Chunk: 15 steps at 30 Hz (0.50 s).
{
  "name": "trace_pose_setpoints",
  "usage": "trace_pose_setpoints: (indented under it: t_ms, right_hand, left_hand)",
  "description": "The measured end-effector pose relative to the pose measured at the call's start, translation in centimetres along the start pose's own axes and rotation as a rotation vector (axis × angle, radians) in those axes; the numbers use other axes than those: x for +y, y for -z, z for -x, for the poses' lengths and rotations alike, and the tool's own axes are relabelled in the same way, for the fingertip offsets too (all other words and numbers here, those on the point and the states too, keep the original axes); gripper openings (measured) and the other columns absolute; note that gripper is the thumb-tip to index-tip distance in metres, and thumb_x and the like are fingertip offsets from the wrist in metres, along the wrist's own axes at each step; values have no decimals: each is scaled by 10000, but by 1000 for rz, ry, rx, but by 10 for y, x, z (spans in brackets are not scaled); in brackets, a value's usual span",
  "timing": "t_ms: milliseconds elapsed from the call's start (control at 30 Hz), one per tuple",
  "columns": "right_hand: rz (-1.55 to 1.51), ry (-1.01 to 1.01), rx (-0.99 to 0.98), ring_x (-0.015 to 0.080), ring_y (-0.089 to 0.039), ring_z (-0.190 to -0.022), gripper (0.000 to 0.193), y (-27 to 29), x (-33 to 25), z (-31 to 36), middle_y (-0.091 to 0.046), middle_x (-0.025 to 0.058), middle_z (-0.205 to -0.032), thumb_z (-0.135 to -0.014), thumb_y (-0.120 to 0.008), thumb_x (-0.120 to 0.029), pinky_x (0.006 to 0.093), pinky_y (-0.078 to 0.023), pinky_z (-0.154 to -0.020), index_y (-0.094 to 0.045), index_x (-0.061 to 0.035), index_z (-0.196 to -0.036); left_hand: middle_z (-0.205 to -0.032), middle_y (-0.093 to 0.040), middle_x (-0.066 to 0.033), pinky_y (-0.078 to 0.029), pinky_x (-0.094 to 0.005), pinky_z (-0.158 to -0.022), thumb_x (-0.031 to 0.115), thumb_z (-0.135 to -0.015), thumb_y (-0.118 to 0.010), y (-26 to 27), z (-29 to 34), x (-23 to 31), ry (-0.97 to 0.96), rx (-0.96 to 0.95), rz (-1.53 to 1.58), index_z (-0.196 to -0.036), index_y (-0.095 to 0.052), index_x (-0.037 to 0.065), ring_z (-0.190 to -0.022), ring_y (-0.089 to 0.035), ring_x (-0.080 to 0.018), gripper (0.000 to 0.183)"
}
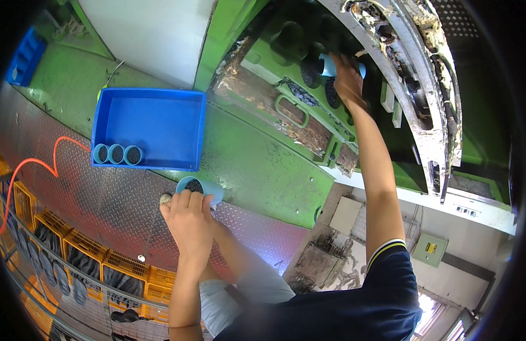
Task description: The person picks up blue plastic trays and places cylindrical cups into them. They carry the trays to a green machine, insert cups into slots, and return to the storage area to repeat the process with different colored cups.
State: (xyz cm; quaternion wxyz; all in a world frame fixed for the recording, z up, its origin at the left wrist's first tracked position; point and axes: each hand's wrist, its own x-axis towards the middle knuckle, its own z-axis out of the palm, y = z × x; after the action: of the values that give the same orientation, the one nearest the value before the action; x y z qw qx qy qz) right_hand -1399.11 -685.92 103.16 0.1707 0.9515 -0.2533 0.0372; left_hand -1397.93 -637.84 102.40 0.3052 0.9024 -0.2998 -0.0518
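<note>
Two blue cups in hand at the green machine

Our left hand (189, 219) grips a blue cup (199, 188) at centre frame; our right hand (348, 79), upper right, clasps another cup (331, 65) against the machine (263, 165).

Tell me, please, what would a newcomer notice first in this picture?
First, the bright blue tray at upper left, with three light blue cups in a row along its near wall. Next, the left hand holds another light blue cup above the metal tread-plate floor. The right hand reaches up with a similar cup into the green machine.
</note>
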Motion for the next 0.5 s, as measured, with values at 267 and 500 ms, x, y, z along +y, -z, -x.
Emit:
trace_pose_setpoints:
  t_ms: [267, 500]
  right_hand:
    - [237, 62, 246, 276, -521, -1279, 503, -52, 23, -51, -578, 83, -1328, -862, -512, -28, 426, -369, -1153, -586, -146, -1345]
    - [196, 74, 305, 312, -515, -1283, 554, 9, -18, 6, -548, 118, -1384, -853, -501, 3, 425, -405, -1107, -557, -132, -1387]
  left_hand:
    - [-750, -535, -78, -338, -398, -725, 126, -856, -715, 8, -3, -7, 27, 31, -22, -769, -600, 59, -745, -528, -271, 160]
    - [-765, -534, -69, -339, -387, -729, 158, -880, -705, 18, -29, 17, -78, 147, 46, -806, -611, 64, -736, -524, -265, 152]
